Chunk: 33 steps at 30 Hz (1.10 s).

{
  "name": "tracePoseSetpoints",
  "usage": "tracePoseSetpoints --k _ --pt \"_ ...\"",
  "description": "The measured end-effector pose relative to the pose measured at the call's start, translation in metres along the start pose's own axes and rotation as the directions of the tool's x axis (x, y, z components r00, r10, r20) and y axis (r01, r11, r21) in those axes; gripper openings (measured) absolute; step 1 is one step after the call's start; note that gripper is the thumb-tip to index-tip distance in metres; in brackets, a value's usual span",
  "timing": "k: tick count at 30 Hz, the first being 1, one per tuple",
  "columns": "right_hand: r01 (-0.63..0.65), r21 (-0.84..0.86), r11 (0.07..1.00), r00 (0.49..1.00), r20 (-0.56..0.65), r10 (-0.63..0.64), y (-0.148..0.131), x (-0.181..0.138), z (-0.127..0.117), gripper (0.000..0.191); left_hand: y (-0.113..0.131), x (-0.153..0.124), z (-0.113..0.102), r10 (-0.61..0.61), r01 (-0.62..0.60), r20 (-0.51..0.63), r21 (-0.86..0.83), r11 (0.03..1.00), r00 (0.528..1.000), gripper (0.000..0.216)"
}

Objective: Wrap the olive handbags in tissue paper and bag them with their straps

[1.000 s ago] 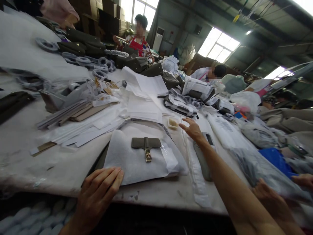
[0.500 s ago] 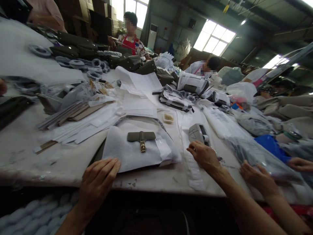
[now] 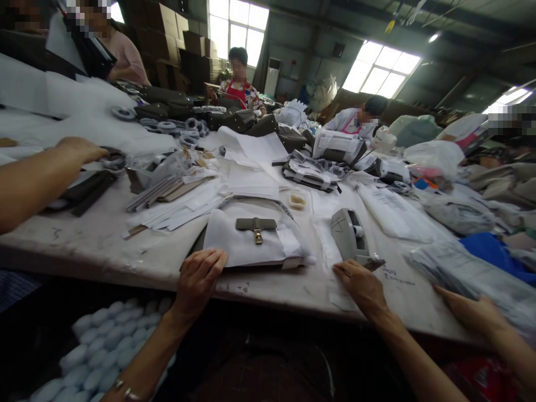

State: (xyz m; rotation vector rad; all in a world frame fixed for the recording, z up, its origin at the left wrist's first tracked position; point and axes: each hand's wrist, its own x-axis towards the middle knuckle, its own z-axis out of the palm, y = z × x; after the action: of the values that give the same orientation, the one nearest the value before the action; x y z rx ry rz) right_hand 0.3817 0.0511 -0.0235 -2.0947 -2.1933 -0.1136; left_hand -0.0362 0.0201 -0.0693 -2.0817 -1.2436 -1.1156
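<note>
A handbag (image 3: pixel 255 224) with a dark olive flap tab and a gold-coloured clasp lies wrapped in white foam sheet (image 3: pixel 226 240). Its handle arches at the back. My left hand (image 3: pixel 201 276) is closed over the bag's lower left corner, thumb hidden. To the right, my right hand (image 3: pixel 362 285) has its fingers pinched at the side of a stack of white strips (image 3: pixel 329 237). Whatever is between those fingertips cannot be made out. Just beyond that hand stands a grey tape dispenser (image 3: pixel 344 229) with handwriting on its side.
Card and paper strips (image 3: pixel 180 195) lie left of the bag. A small tray (image 3: pixel 297 199) sits behind it. Co-workers' arms reach in from the left (image 3: pixel 42 178) and right (image 3: pixel 481 312). Wrapped parts (image 3: pixel 310 173) and clear bags (image 3: pixel 393 212) cover the table beyond.
The view has turned left, shifting everything rightward. My right hand has drawn back toward the near end of the tape dispenser. A co-worker's arm has come in at left. My left hand stays on the bag.
</note>
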Motion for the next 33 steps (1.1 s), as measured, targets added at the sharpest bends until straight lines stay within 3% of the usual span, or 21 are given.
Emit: tracePoseSetpoints --k 3,5,7,9,11,13,15,17,19,20,21,22,23,26,28,30,33 --pt "0.061 0.003 0.998 0.982 -0.177 -0.059 0.003 -0.001 -0.017 0.034 0.000 -0.003 0.002 -0.009 0.009 -0.007 0.002 1.000 1.000 0.030" --pt "0.151 0.020 0.988 0.938 -0.319 -0.137 -0.003 -0.002 -0.037 0.036 0.000 -0.004 0.003 -0.018 0.018 -0.013 0.008 1.000 1.000 0.031" --pt "0.249 0.091 0.964 0.903 -0.382 -0.197 -0.017 -0.005 -0.060 0.035 0.001 -0.005 0.003 -0.026 0.026 -0.012 0.004 1.000 1.000 0.031" --pt "0.317 0.224 0.921 0.917 -0.319 -0.238 -0.040 -0.010 -0.084 0.028 0.001 -0.006 0.003 -0.039 0.039 -0.008 -0.006 0.999 0.999 0.033" --pt "0.345 0.369 0.863 0.939 -0.138 -0.316 -0.071 -0.019 -0.106 0.021 0.002 -0.007 0.003 -0.050 0.050 -0.003 -0.011 0.999 0.999 0.035" --pt "0.326 0.493 0.806 0.899 0.102 -0.426 -0.105 -0.031 -0.124 0.018 0.002 -0.007 0.003 -0.053 0.053 -0.003 -0.009 0.999 0.999 0.035" --pt "0.261 0.614 0.745 0.775 0.327 -0.541 -0.140 -0.045 -0.136 0.014 0.002 -0.007 0.003 -0.046 0.046 -0.009 -0.006 0.999 0.999 0.032" --pt "0.150 0.727 0.670 0.575 0.487 -0.658 -0.172 -0.057 -0.143 0.008 0.003 -0.008 0.003 -0.045 0.045 -0.021 -0.005 0.999 0.999 0.029" --pt "0.034 0.813 0.581 0.365 0.532 -0.764 -0.200 -0.061 -0.146 0.009 0.003 -0.008 0.004 -0.055 0.054 -0.032 -0.010 0.998 0.998 0.027" --pt "-0.008 0.840 0.542 0.286 0.521 -0.804 -0.212 -0.057 -0.146 0.012 0.004 -0.009 0.004 -0.061 0.061 -0.036 -0.017 0.998 0.997 0.027" --pt "-0.028 0.861 0.509 0.244 0.499 -0.831 -0.222 -0.049 -0.144 0.016 0.004 -0.009 0.005 -0.067 0.066 -0.040 -0.025 0.997 0.997 0.026" --pt "-0.020 0.875 0.484 0.245 0.473 -0.846 -0.232 -0.037 -0.140 0.017 0.004 -0.010 0.005 -0.073 0.072 -0.046 -0.034 0.997 0.996 0.026" --pt "0.023 0.881 0.473 0.283 0.448 -0.848 -0.240 -0.020 -0.135 0.018 0.004 -0.010 0.006 -0.080 0.077 -0.050 -0.045 0.996 0.996 0.025" --pt "0.307 0.792 0.529 0.535 0.316 -0.784 -0.257 0.046 -0.112 0.014 0.005 -0.012 0.007 -0.094 0.089 -0.048 -0.086 0.992 0.994 0.023" --pt "0.446 0.646 0.620 0.661 0.229 -0.715 -0.265 0.090 -0.093 0.014 0.005 -0.012 0.007 -0.101 0.095 -0.053 -0.105 0.990 0.993 0.022" --pt "0.492 0.522 0.697 0.736 0.179 -0.653 -0.271 0.126 -0.075 0.014 0.005 -0.013 0.007 -0.114 0.106 -0.069 -0.110 0.988 0.991 0.022" --pt "0.534 0.400 0.745 0.774 0.124 -0.621 -0.279 0.158 -0.053 0.013 0.005 -0.014 0.007 -0.151 0.143 -0.062 -0.116 0.983 0.987 0.025"
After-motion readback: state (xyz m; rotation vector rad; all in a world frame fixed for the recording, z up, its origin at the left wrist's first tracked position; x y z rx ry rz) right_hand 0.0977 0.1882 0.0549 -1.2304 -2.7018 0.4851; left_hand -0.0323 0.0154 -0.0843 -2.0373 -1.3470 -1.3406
